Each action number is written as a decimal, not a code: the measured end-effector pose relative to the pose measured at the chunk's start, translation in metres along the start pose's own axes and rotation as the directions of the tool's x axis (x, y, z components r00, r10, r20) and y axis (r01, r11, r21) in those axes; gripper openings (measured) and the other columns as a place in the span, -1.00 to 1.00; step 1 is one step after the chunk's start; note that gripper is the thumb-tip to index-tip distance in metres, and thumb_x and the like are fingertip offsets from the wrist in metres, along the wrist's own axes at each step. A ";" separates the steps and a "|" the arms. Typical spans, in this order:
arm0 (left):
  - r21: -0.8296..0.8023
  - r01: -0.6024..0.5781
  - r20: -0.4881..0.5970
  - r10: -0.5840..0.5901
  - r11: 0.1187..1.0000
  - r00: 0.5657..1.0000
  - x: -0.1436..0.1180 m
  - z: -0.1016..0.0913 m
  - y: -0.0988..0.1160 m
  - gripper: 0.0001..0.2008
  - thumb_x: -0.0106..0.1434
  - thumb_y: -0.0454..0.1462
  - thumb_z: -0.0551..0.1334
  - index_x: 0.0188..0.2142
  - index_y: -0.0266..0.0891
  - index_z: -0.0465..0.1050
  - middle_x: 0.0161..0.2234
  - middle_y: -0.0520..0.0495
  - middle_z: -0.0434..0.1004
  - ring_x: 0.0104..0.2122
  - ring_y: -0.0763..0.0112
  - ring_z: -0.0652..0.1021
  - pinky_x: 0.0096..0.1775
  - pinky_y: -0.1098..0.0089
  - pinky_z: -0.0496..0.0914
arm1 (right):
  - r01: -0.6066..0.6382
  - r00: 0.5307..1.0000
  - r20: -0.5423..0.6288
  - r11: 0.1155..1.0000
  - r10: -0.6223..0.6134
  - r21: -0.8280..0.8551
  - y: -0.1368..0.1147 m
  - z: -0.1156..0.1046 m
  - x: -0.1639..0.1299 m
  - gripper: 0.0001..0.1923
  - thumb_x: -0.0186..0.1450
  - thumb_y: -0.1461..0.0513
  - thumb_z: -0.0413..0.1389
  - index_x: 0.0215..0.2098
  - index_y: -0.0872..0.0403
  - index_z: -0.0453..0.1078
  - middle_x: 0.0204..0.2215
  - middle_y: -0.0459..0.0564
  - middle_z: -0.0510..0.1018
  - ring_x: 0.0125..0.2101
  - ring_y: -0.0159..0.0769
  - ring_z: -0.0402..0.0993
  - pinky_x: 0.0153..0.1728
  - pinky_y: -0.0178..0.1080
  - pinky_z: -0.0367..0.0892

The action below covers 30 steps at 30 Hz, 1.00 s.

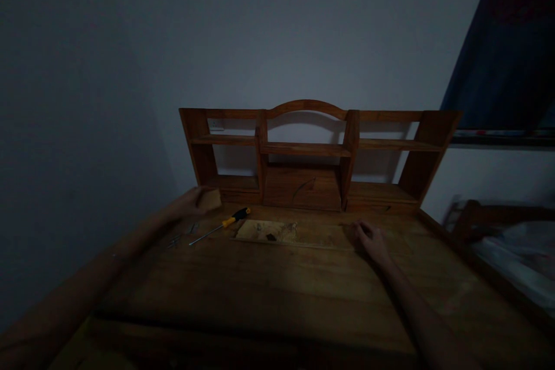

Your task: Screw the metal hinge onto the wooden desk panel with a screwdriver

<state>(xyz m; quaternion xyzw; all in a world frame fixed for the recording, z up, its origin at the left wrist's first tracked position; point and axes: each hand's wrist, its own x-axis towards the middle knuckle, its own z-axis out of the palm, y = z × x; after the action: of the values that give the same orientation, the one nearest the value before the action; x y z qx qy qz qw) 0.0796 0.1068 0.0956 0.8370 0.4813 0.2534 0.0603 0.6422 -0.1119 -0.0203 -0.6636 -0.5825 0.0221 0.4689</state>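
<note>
Though dim light blurs detail, left hand (191, 203) grips a wooden block (209, 199).

Wooden desk (260, 295) with screwdriver (221, 225), board (299, 234)

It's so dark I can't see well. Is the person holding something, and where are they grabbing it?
The left hand grips a small wooden block by its near end. The right hand holds nothing; it rests on the flat board.
</note>
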 end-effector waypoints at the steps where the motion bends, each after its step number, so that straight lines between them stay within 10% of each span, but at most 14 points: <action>1: -0.009 -0.089 -0.001 0.089 0.996 0.996 0.008 0.001 0.016 -0.11 -0.14 0.01 0.39 0.13 -0.37 0.24 0.05 -0.25 0.38 0.04 0.01 0.39 0.08 0.12 0.28 | -0.003 1.000 -0.007 1.000 0.003 0.000 0.001 0.000 0.000 -0.58 0.30 -0.01 -0.05 -0.28 0.10 0.50 -0.38 0.05 0.60 -0.37 -0.15 0.51 -0.32 -0.20 0.34; 7: -0.120 -0.554 -0.166 0.534 0.824 0.829 0.016 0.066 0.165 -0.10 0.01 -0.11 0.39 0.26 -0.23 0.03 0.18 -0.26 0.19 0.17 0.03 0.26 0.19 0.05 0.20 | -0.037 0.999 -0.035 0.999 0.037 -0.020 0.005 0.002 0.002 -0.56 0.31 -0.03 -0.06 -0.32 0.11 0.48 -0.48 0.04 0.56 -0.44 -0.17 0.48 -0.39 -0.22 0.31; 12: -0.180 -0.640 -0.130 0.627 0.747 0.768 -0.010 0.147 0.256 -0.03 0.03 -0.14 0.41 0.32 -0.19 -0.09 0.20 -0.25 0.16 0.21 0.04 0.22 0.24 0.06 0.16 | -0.026 0.999 -0.036 0.998 0.024 -0.049 -0.003 -0.002 -0.002 -0.55 0.35 -0.05 -0.07 -0.34 0.09 0.46 -0.49 0.01 0.54 -0.46 -0.21 0.46 -0.40 -0.25 0.28; 21: -0.228 -0.546 0.020 0.564 0.806 0.825 -0.035 0.189 0.264 0.11 0.03 -0.08 0.42 0.37 -0.13 -0.28 0.25 -0.23 0.14 0.22 0.01 0.23 0.22 0.04 0.16 | 0.071 0.996 0.054 0.997 -0.073 0.038 -0.026 0.006 -0.005 -0.63 0.36 -0.02 -0.02 -0.25 0.06 0.47 -0.34 -0.02 0.58 -0.34 -0.23 0.48 -0.26 -0.24 0.33; 30: -0.305 -0.568 0.145 0.627 0.764 0.765 -0.039 0.199 0.268 0.13 0.01 0.04 0.41 0.37 -0.14 -0.25 0.24 -0.25 0.15 0.21 0.02 0.24 0.21 0.05 0.16 | 0.009 0.939 0.326 0.956 -0.109 0.294 -0.043 0.005 -0.003 -0.65 0.30 -0.02 0.09 -0.11 -0.01 0.51 -0.16 0.01 0.59 -0.15 -0.17 0.49 -0.06 -0.14 0.33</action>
<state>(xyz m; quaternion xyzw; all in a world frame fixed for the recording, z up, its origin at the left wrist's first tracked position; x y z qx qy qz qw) 0.3678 -0.0393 0.0020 0.9571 0.1415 0.2138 0.1350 0.6060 -0.1161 0.0031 -0.5566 -0.6648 0.2061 0.4536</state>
